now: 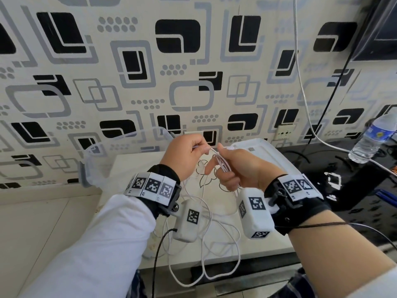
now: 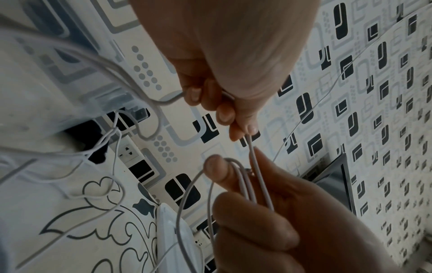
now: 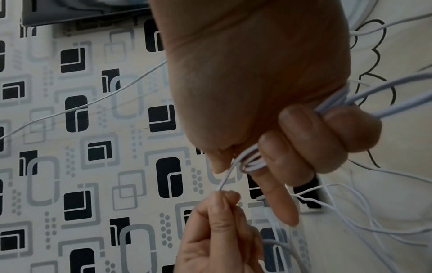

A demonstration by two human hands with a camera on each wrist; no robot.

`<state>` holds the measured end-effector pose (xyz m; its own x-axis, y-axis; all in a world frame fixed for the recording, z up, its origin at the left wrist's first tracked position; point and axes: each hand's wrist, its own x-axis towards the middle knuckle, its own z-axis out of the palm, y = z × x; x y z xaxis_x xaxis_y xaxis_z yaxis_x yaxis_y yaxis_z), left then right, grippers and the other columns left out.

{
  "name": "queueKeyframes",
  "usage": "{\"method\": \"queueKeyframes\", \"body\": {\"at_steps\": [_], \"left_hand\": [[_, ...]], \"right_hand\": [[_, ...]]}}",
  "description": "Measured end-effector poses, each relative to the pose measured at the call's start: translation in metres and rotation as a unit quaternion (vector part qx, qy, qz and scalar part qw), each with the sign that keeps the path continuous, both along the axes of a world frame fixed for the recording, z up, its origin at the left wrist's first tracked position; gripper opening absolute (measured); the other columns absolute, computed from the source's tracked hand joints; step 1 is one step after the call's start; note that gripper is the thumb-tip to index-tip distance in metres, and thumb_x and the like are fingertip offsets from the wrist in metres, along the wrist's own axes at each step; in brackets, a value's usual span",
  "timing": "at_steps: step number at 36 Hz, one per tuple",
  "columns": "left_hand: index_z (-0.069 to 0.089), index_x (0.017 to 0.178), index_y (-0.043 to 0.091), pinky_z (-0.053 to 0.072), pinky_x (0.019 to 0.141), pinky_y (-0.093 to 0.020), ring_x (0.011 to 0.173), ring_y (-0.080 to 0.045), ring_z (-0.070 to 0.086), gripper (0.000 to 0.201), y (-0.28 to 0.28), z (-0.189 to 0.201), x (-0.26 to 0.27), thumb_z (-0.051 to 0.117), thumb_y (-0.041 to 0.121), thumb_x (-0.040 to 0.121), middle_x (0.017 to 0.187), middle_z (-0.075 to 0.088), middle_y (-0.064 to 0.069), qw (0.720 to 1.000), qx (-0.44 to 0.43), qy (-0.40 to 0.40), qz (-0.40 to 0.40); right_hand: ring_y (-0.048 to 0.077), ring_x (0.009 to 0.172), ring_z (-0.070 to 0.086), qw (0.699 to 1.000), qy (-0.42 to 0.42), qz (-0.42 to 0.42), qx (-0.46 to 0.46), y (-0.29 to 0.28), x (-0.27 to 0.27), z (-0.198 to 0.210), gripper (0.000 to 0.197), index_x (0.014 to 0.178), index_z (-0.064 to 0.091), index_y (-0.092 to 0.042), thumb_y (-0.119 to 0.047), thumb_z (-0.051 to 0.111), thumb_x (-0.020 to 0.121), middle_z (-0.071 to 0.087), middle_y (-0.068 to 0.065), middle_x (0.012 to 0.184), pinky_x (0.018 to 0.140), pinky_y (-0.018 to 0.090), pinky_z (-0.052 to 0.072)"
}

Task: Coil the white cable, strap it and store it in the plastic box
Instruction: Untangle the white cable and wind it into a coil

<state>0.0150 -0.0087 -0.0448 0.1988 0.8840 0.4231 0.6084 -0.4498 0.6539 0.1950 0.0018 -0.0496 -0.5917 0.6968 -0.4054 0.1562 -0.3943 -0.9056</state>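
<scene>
In front of my chest both hands work the white cable (image 1: 222, 163). My right hand (image 1: 217, 166) grips a small bundle of loops (image 3: 252, 163), with its index finger sticking out. My left hand (image 1: 199, 148) pinches one strand (image 2: 253, 157) just left of the bundle, a short taut length between the hands. The rest of the cable (image 1: 214, 233) trails in loose loops over the white table and hangs past its front edge. The clear plastic box (image 1: 94, 155) stands open at the back left, behind my left hand. No strap is visible.
A white lid (image 1: 268, 151) lies at the back right of the flower-patterned table (image 1: 133, 166). On the black surface to the right a water bottle (image 1: 373, 136) lies tilted. Another thin wire (image 1: 300, 72) runs down the patterned wall beside a socket (image 1: 283, 132).
</scene>
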Motion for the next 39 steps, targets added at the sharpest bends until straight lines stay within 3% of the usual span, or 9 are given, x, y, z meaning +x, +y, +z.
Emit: {"method": "queueKeyframes", "body": {"at_steps": [7,12,17,20,23,27,34,37,39], "left_hand": [[0.067,0.078,0.009,0.047,0.069,-0.031,0.071,-0.017,0.059,0.020,0.005,-0.005,-0.003,0.060,0.020,0.094,0.073,0.065,-0.005,1.000,-0.003,-0.023,0.015],[0.065,0.078,0.012,0.036,0.058,-0.022,0.058,-0.004,0.044,0.022,0.005,-0.005,-0.002,0.057,0.022,0.096,0.063,0.052,0.006,0.999,-0.018,-0.040,-0.002],[0.067,0.087,0.010,0.033,0.053,-0.015,0.052,-0.003,0.040,0.022,0.003,-0.003,0.001,0.051,0.017,0.099,0.061,0.047,0.004,0.998,-0.027,-0.057,-0.011],[0.065,0.089,0.009,0.036,0.054,-0.018,0.050,-0.004,0.038,0.024,0.004,-0.003,0.002,0.045,0.014,0.101,0.058,0.043,0.007,0.994,-0.066,-0.091,-0.018],[0.065,0.089,0.006,0.031,0.047,-0.022,0.047,-0.010,0.032,0.028,0.005,-0.004,0.000,0.042,0.014,0.102,0.055,0.038,0.005,0.985,-0.113,-0.129,-0.033],[0.063,0.079,0.012,0.026,0.044,-0.021,0.042,-0.007,0.030,0.031,0.006,-0.007,-0.001,0.043,0.014,0.102,0.053,0.039,0.006,0.987,-0.122,-0.104,-0.031],[0.067,0.078,0.006,0.028,0.043,-0.010,0.038,0.000,0.037,0.028,0.002,-0.004,-0.004,0.050,0.016,0.098,0.051,0.041,0.008,0.993,-0.105,-0.062,0.001],[0.069,0.078,0.005,0.030,0.043,-0.008,0.039,0.002,0.041,0.027,-0.003,0.000,-0.002,0.053,0.016,0.097,0.047,0.044,0.012,0.992,-0.111,-0.062,-0.002],[0.070,0.079,0.006,0.030,0.043,-0.006,0.040,0.004,0.042,0.025,-0.007,0.001,0.002,0.054,0.016,0.096,0.043,0.047,0.016,0.990,-0.126,-0.055,-0.019]], "right_hand": [[0.008,0.037,0.018,0.998,0.021,0.064,-0.014,-0.002,0.002,0.005,0.053,0.081,0.059,-0.008,-0.045,0.025,0.101,0.025,-0.004,0.045,0.040,0.016,0.020],[0.010,0.039,0.012,0.982,0.169,0.068,-0.052,0.000,0.008,0.013,0.042,0.068,0.048,-0.016,-0.039,0.031,0.099,0.017,-0.007,0.047,0.038,0.017,0.017],[0.011,0.039,0.012,0.935,0.338,0.029,-0.100,0.009,0.020,0.017,0.043,0.065,0.047,-0.018,-0.038,0.029,0.099,0.016,-0.007,0.048,0.036,0.021,0.019],[0.014,0.042,0.019,0.871,0.465,0.044,-0.154,0.015,0.027,0.012,0.044,0.070,0.050,-0.012,-0.035,0.029,0.101,0.024,-0.004,0.049,0.042,0.025,0.024],[0.012,0.041,0.017,0.832,0.528,-0.061,-0.160,0.020,0.035,0.012,0.052,0.063,0.047,-0.013,-0.036,0.026,0.103,0.022,-0.005,0.047,0.041,0.024,0.019],[0.009,0.038,0.013,0.776,0.583,-0.179,-0.158,0.022,0.049,0.012,0.057,0.053,0.043,-0.016,-0.037,0.027,0.103,0.019,-0.007,0.043,0.039,0.022,0.014],[0.010,0.035,0.012,0.699,0.594,-0.377,-0.127,0.032,0.078,0.004,0.039,0.049,0.028,-0.021,-0.010,0.039,0.084,0.022,-0.004,0.037,0.035,0.021,0.014],[0.012,0.030,0.018,0.681,0.585,-0.425,-0.112,0.031,0.085,0.003,0.033,0.054,0.023,-0.024,-0.005,0.040,0.075,0.021,-0.005,0.038,0.032,0.021,0.018],[0.011,0.031,0.018,0.684,0.565,-0.450,-0.102,0.028,0.084,0.007,0.031,0.056,0.030,-0.022,-0.009,0.042,0.081,0.021,-0.005,0.039,0.034,0.020,0.018]]}}
